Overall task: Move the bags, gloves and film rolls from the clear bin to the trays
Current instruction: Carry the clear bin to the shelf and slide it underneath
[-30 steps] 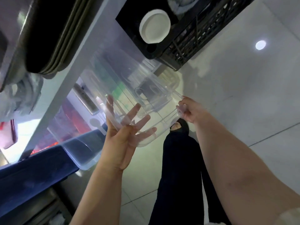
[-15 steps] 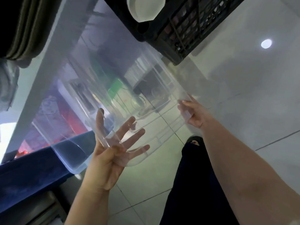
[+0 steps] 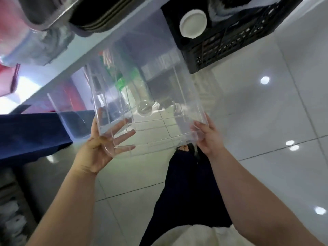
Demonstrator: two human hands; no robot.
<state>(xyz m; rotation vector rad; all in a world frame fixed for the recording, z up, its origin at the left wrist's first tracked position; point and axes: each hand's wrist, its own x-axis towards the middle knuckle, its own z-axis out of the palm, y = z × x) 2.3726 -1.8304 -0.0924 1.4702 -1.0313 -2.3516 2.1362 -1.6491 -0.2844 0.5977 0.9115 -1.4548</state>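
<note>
I hold a clear bin point(image 3: 159, 96) in the air in front of me, over the floor beside the table edge. It looks empty; I see the floor and table through its walls. My left hand point(image 3: 99, 148) grips its near left corner, fingers spread under the base. My right hand point(image 3: 207, 137) grips the near right corner. A stack of dark trays point(image 3: 99, 16) lies on the table at the top, next to a metal tray point(image 3: 44, 13). Folded plastic bags point(image 3: 48, 48) lie below the trays at the upper left.
A black lattice crate point(image 3: 221, 45) holding a white round lid point(image 3: 193, 23) sits at the upper right. The pale table edge point(image 3: 58, 73) runs diagonally. A dark blue bin point(image 3: 30, 134) stands at the left. My dark trouser leg point(image 3: 179, 189) stands on glossy floor tiles point(image 3: 266, 121).
The clear bin has swung round and come nearer to me, its base now facing me more squarely. Both hands shifted with it to the near corners.
</note>
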